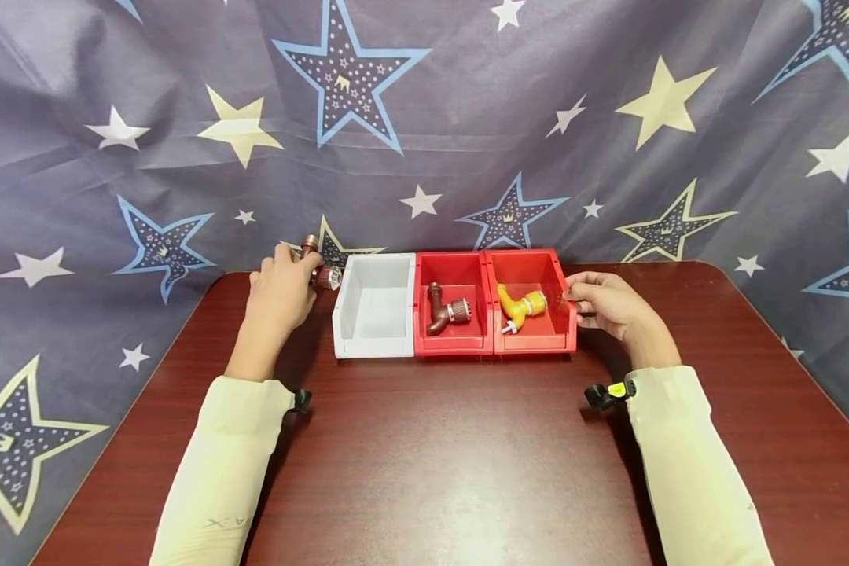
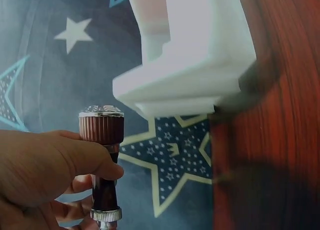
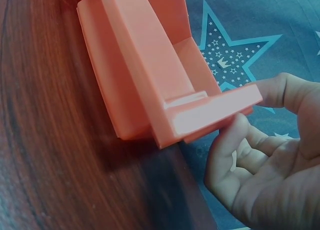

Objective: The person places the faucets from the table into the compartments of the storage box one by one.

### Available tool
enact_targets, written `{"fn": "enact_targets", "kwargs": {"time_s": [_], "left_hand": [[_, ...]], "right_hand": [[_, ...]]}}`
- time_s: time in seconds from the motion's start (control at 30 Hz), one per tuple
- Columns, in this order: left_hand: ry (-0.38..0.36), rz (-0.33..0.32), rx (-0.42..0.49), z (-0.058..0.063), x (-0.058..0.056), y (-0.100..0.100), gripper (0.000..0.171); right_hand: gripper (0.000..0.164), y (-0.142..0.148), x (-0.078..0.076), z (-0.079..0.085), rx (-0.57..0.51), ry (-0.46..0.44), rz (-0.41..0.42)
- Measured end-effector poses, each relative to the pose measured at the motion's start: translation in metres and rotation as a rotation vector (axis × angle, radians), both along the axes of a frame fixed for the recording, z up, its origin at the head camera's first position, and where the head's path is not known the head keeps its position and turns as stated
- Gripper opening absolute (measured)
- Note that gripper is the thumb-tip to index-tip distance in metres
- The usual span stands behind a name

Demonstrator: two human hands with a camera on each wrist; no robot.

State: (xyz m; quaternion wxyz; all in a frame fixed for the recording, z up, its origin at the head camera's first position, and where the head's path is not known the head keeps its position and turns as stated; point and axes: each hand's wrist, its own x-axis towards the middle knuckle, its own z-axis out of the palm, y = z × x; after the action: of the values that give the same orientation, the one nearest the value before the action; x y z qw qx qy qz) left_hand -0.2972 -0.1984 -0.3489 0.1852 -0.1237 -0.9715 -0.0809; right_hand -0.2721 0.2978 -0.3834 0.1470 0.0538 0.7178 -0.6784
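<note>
My left hand [image 1: 277,289] grips a dark brown tap [image 2: 101,129] beside the white bin [image 1: 375,348]. The tap's ribbed knob with a silver end points toward that bin; fingers wrap its body, hiding part of it. At the right, my right hand [image 1: 611,305] pinches the side wall of the right red bin [image 3: 215,110] between thumb and fingers. A yellow tap [image 1: 522,305] with a silver tip lies inside that bin. Another brown tap [image 1: 447,310] lies in the middle red bin [image 1: 454,346].
The three bins stand side by side near the back of the dark red-brown wooden table [image 1: 453,448]. Behind the table hangs a grey-blue curtain [image 1: 368,189] printed with stars. Black bands [image 1: 601,395] show at both wrists.
</note>
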Motion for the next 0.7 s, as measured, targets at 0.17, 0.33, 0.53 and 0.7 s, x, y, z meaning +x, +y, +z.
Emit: {"fn": "enact_targets", "kwargs": {"time_s": [0.17, 0.33, 0.53, 0.7], "left_hand": [[0.037, -0.022, 0.004, 0.008, 0.005, 0.013, 0.046], [0.050, -0.037, -0.012, 0.012, 0.007, 0.027, 0.043], [0.067, -0.055, -0.030, 0.012, 0.009, 0.046, 0.040], [0.068, -0.045, -0.022, 0.012, 0.013, 0.062, 0.041]], "right_hand": [[0.029, 0.001, -0.001, 0.000, -0.005, 0.003, -0.004], [0.029, 0.002, -0.001, -0.001, -0.016, 0.003, -0.001], [0.029, 0.002, -0.002, -0.003, -0.023, 0.007, 0.001], [0.031, 0.002, -0.003, -0.004, -0.021, 0.011, -0.002]]}}
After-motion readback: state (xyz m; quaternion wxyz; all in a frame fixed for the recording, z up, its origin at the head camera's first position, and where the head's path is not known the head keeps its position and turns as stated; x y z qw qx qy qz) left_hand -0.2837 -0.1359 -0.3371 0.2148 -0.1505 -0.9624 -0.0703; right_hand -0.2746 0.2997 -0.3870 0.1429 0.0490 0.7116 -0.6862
